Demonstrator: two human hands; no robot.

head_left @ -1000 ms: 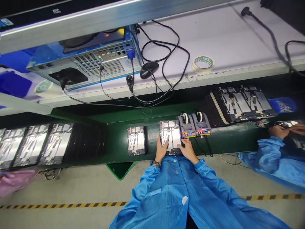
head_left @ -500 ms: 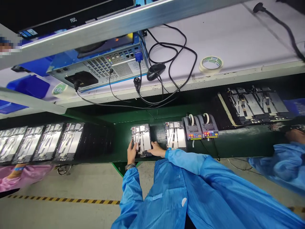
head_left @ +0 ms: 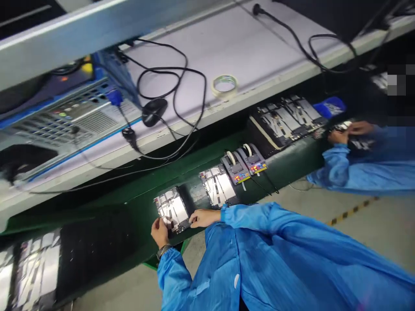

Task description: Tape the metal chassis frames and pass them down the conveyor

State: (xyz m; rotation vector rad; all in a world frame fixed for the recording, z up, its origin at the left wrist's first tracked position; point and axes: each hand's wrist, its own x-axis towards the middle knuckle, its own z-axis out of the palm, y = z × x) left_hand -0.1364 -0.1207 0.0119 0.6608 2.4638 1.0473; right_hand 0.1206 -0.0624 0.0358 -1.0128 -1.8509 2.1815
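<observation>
The left hand (head_left: 160, 232) and the right hand (head_left: 202, 218) were both on a metal device panel (head_left: 171, 209), which lay flat on the green tabletop (head_left: 285, 166) directly in front of the person. The left hand held the panel's lower left corner, with its fingers curled against the edge. The right hand reached in from the other side, its fingertips pressed on the near edge, so both hands were narrowly closed on the panel. A wristwatch (head_left: 164, 250) showed on the left wrist, just below a blue sleeve (head_left: 173, 276).

A second metal panel (head_left: 216, 185) lay just beyond the right hand, beside two tape dispensers (head_left: 244, 163). More panels sat on a black mat (head_left: 285, 116) further along, and others lay at the lower left (head_left: 35, 270). On the white shelf (head_left: 227, 43) above were a roll of masking tape (head_left: 224, 85), a computer mouse (head_left: 154, 111) and a computer case (head_left: 71, 116). Well to the right, a co-worker's hands (head_left: 348, 131) worked over another panel near a blue bin (head_left: 330, 107).
</observation>
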